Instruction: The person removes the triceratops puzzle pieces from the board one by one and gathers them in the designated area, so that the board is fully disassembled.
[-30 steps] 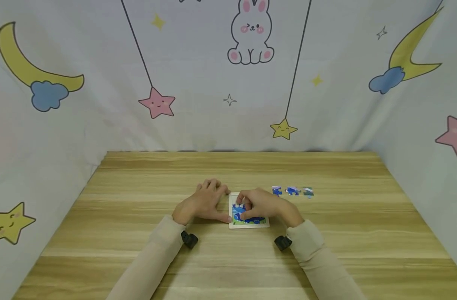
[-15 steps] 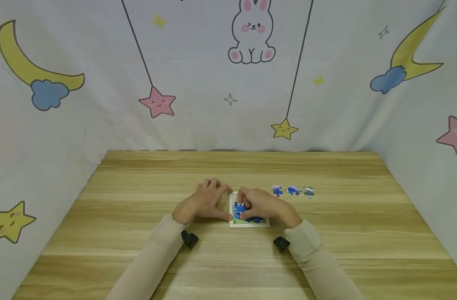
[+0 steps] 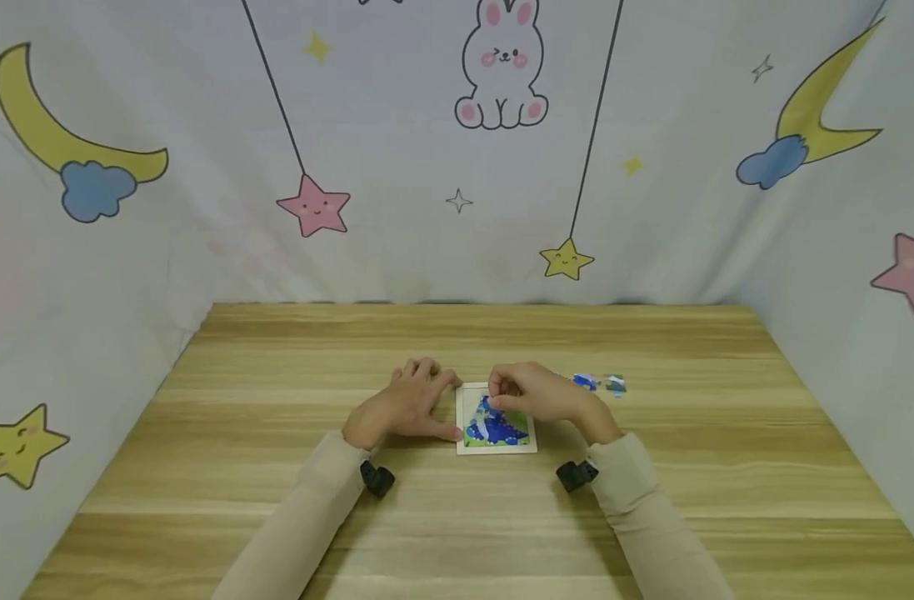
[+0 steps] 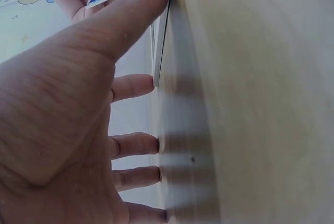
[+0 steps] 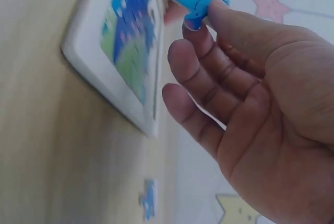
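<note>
A small jigsaw puzzle with a blue dinosaur picture lies in a pale puzzle tray [image 3: 497, 451] on the table. My right hand [image 3: 542, 392] is over the tray's upper right part. Between thumb and fingertips it pinches a blue puzzle piece [image 5: 195, 6], lifted off the picture and tilted. My left hand [image 3: 412, 403] rests at the tray's left side, fingers spread. Its thumb [image 4: 133, 12] touches the tray's edge, and the index finger [image 4: 134, 86] touches a corner. The other left fingertips stand on the table. Bare backing shows at the tray's upper left.
Loose pieces lie in a row right of the tray: a blue puzzle piece [image 3: 584, 382], a green-and-white puzzle piece [image 3: 616, 383], and another partly hidden behind my right hand. A printed cloth [image 3: 397, 258] hangs along the wooden table's [image 3: 457, 533] back edge.
My right hand has moved up and to the right from low over the picture, uncovering more of the dinosaur and partly hiding the nearest loose piece. My left hand stays put.
</note>
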Demonstrator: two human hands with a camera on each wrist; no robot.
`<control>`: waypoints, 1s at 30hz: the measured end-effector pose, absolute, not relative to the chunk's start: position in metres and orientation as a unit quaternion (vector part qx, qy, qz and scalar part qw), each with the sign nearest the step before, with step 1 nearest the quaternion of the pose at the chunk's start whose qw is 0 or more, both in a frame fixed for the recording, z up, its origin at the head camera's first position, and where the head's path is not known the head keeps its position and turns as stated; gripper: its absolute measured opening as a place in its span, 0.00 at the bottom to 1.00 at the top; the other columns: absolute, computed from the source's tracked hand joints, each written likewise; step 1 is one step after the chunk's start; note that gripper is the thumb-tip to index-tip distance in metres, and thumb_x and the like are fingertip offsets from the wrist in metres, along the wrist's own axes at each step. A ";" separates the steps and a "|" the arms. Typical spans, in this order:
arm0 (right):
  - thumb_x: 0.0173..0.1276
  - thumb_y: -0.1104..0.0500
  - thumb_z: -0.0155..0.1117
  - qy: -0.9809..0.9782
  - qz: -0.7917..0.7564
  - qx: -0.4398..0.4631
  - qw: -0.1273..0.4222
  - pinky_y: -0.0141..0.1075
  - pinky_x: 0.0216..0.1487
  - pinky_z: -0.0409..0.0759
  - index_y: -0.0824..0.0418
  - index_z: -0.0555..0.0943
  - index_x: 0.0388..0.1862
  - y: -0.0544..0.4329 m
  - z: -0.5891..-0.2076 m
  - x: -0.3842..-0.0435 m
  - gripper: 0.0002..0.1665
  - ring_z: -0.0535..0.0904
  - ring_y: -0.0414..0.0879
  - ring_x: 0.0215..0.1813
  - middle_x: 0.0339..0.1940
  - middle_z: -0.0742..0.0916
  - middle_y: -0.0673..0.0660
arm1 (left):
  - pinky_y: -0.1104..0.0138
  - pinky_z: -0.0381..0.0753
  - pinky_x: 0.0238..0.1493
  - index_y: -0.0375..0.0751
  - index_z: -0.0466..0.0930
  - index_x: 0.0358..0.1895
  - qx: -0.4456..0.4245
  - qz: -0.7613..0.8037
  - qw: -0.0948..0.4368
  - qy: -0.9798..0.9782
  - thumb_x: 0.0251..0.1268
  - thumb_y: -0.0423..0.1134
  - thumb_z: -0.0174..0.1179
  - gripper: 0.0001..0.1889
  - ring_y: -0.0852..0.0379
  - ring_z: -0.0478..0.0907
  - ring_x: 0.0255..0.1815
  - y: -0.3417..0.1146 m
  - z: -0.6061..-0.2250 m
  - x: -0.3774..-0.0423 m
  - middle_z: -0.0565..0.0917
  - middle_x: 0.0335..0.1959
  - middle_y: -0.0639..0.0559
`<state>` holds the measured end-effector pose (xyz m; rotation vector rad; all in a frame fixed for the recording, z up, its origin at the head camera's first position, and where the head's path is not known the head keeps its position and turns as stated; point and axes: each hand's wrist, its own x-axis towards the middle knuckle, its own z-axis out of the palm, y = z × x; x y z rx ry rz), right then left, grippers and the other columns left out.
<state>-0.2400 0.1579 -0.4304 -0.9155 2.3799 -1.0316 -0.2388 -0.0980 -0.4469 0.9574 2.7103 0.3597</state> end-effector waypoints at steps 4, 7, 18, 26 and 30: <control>0.75 0.59 0.62 0.859 -0.370 -0.301 0.184 0.34 0.35 0.74 0.58 0.78 0.38 0.178 -0.424 -0.244 0.05 0.75 0.41 0.33 0.31 0.82 0.49 | 0.46 0.65 0.54 0.48 0.68 0.67 0.326 0.129 0.122 0.929 0.56 0.67 0.67 0.41 0.37 0.62 0.61 -0.099 -0.446 -0.239 0.66 0.62 0.37; 0.74 0.60 0.63 0.867 -0.368 -0.285 0.177 0.36 0.37 0.76 0.59 0.80 0.38 0.194 -0.420 -0.246 0.04 0.78 0.43 0.35 0.33 0.84 0.50 | 0.44 0.66 0.55 0.48 0.68 0.68 0.325 0.126 0.120 0.930 0.57 0.66 0.67 0.41 0.37 0.63 0.61 -0.099 -0.446 -0.239 0.66 0.63 0.36; 0.70 0.68 0.65 0.887 -0.349 -0.247 0.176 0.35 0.37 0.77 0.64 0.82 0.34 0.241 -0.421 -0.250 0.03 0.77 0.45 0.34 0.31 0.84 0.53 | 0.42 0.66 0.57 0.48 0.68 0.69 0.325 0.127 0.116 0.930 0.57 0.67 0.66 0.41 0.36 0.63 0.62 -0.098 -0.447 -0.241 0.66 0.63 0.36; 0.71 0.66 0.64 0.888 -0.318 -0.255 0.212 0.34 0.34 0.72 0.61 0.81 0.29 0.242 -0.427 -0.252 0.08 0.73 0.42 0.31 0.28 0.81 0.49 | 0.42 0.66 0.56 0.48 0.68 0.69 0.331 0.127 0.112 0.928 0.59 0.66 0.65 0.40 0.36 0.62 0.62 -0.098 -0.445 -0.242 0.66 0.63 0.36; 0.72 0.65 0.64 0.892 -0.309 -0.249 0.218 0.34 0.34 0.71 0.61 0.81 0.30 0.240 -0.429 -0.252 0.08 0.71 0.42 0.31 0.28 0.81 0.49 | 0.42 0.66 0.56 0.47 0.67 0.70 0.334 0.128 0.114 0.927 0.60 0.65 0.65 0.40 0.36 0.62 0.62 -0.098 -0.446 -0.242 0.66 0.63 0.36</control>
